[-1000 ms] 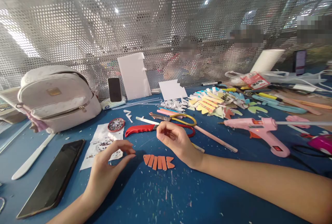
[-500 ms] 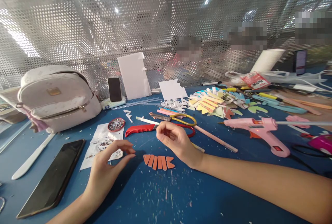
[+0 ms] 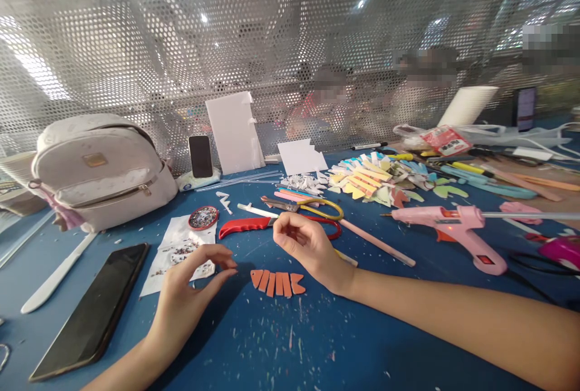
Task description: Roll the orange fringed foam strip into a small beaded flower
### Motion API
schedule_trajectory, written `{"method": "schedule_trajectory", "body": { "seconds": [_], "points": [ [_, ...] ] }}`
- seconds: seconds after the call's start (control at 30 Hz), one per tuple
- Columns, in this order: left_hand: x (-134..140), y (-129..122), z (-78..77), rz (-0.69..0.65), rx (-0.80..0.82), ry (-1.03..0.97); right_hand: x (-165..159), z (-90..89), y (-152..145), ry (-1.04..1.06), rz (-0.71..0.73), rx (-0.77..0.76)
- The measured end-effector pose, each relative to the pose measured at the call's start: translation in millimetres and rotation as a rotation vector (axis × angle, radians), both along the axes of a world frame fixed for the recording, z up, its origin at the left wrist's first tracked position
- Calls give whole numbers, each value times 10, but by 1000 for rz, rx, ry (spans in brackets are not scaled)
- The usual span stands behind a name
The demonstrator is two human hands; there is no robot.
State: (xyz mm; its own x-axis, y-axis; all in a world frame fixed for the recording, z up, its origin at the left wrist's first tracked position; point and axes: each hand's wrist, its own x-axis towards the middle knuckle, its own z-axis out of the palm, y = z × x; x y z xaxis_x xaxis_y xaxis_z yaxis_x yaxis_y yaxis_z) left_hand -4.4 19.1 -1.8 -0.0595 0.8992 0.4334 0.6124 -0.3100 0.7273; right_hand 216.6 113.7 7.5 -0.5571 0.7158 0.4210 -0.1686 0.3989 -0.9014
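Flat orange cut pieces [image 3: 278,283] lie in a row on the blue table, with narrow gaps between them, forming a small fish shape with a pointed head and notched tail. To their left hovers my left hand [image 3: 199,273], open, its thumb and fingertips curved and apart with nothing between them. My right hand [image 3: 312,252] is at their upper right, fingers loosely curled, and I see nothing in it. Behind that hand lie a red-handled cutter [image 3: 244,227] and scissors with yellow handles [image 3: 328,205]. The right hand partly covers the red-handled tool.
A phone [image 3: 93,309] and white plastic knife [image 3: 57,276] lie left. A red-rimmed dish [image 3: 203,218] sits on white paper [image 3: 156,270]. Rightward are a pink glue gun [image 3: 453,225] and colored scraps [image 3: 376,176]. A backpack [image 3: 102,173] stands before the perforated metal screen [image 3: 254,46].
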Motion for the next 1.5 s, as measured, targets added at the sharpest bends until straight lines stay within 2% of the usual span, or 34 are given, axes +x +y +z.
{"method": "schedule_trajectory", "body": {
  "seconds": [0.7,0.87,1.2,1.37,1.5],
  "points": [
    [-16,2,12,-1,46,20,2,5,15,-86,-19,20],
    [-29,12,-4,26,29,-40,-14,20,1,-123,-54,24],
    [-49,60,5,173,-46,-145,-19,18,-15,-164,-85,83],
    [-54,73,-8,170,-69,-209,-19,14,-13,-178,-80,82],
    [-40,76,8,151,-21,-247,-13,43,-27,-177,-47,79]
  ]
}}
